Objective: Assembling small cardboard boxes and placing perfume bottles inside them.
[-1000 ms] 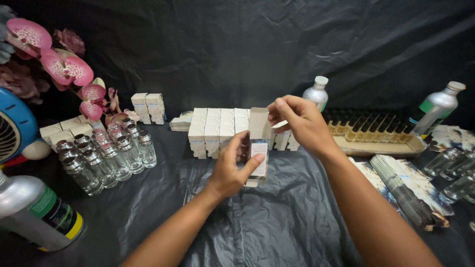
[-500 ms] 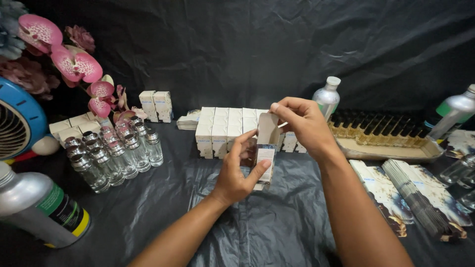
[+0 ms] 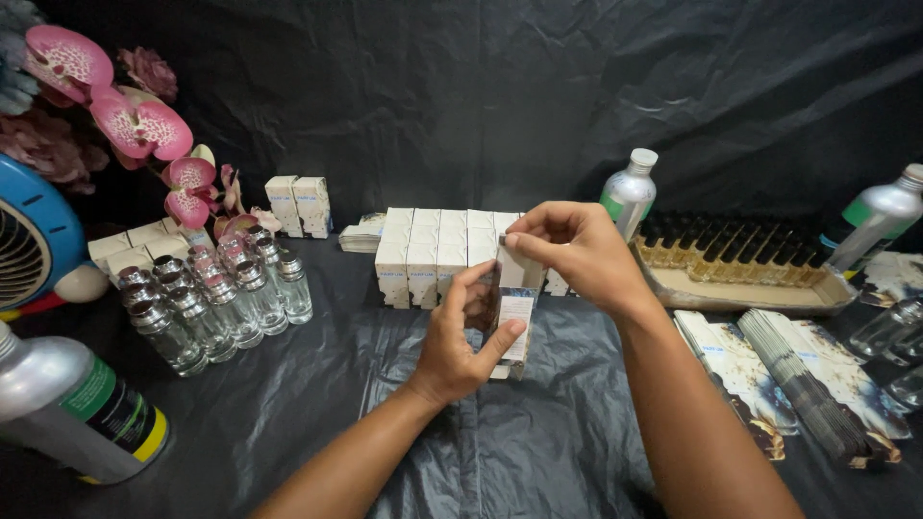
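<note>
My left hand [image 3: 463,338] grips a small upright cream carton [image 3: 515,322] in the middle of the black plastic sheet, thumb across its front. My right hand [image 3: 573,252] pinches the carton's top flap between thumb and fingers. Just behind stands a block of several matching closed cartons [image 3: 430,252] in neat rows. What is inside the held carton is hidden.
Several clear glass bottles with silver caps [image 3: 213,300] stand at the left, with pink artificial orchids [image 3: 142,125] and a blue fan [image 3: 29,240] behind. A silver can [image 3: 77,408] lies front left. A tray of small dark-capped bottles [image 3: 740,261], silver bottles [image 3: 630,192] and flat carton stacks [image 3: 790,377] fill the right.
The view has shifted slightly, so everything sits a little lower and to the right. Both hands stay on the carton; the right fingers keep working at its top flap.
</note>
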